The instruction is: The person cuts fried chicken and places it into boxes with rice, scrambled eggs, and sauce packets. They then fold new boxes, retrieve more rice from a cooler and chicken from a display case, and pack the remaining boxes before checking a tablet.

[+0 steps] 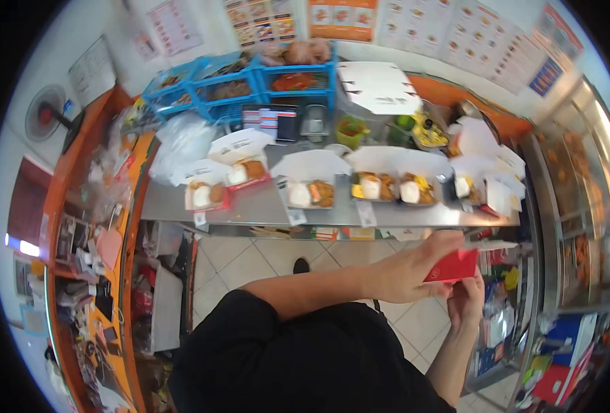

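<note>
A red folded carton [454, 266] is held between my two hands, below the right part of the steel counter. My left hand [407, 270] grips its left side, the thumb and fingers around it. At its lower right edge, my right hand [466, 297] has its fingers curled against the carton. Opened meal boxes stand along the counter: a red-edged box [247, 172], a smaller box [206, 196], a box with rice [309, 194], a double box [394, 189] and another box [466, 189].
Blue crates [298, 81] stand behind the counter [250, 214]. A large white carton [379, 87] lies at the back. Plastic bags [183, 148] are on the left. A glass display cabinet [573, 199] is at the right, an orange shelf [122, 268] at the left.
</note>
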